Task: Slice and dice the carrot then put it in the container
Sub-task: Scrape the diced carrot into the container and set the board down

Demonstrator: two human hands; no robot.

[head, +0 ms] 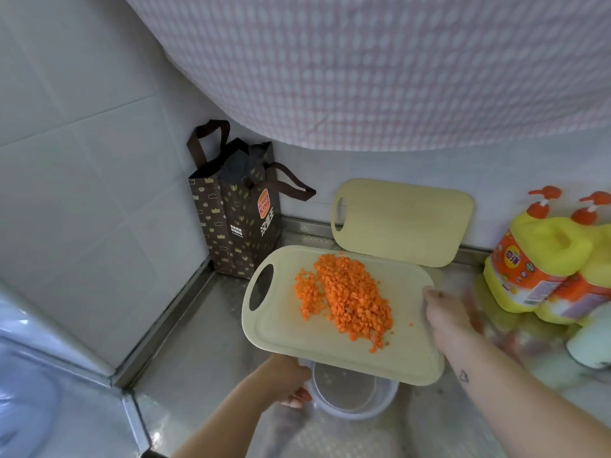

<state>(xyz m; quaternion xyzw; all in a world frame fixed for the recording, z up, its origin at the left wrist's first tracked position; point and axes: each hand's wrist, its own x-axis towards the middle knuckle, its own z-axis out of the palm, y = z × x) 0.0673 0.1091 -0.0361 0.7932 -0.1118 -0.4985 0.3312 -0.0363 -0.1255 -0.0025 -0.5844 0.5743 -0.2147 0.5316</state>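
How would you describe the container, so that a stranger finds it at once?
Start at the steel counter. The cutting board with diced carrot is held above it; under its near edge stands the container. It alone is round and clear.

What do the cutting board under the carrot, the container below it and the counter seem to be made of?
The cutting board is probably plastic: matte pale beige, thin, with a moulded groove and handle hole. The container seems to be clear plastic: see-through and faintly cloudy. The counter is sheet metal, likely stainless steel, with a dull sheen and an embossed pattern.
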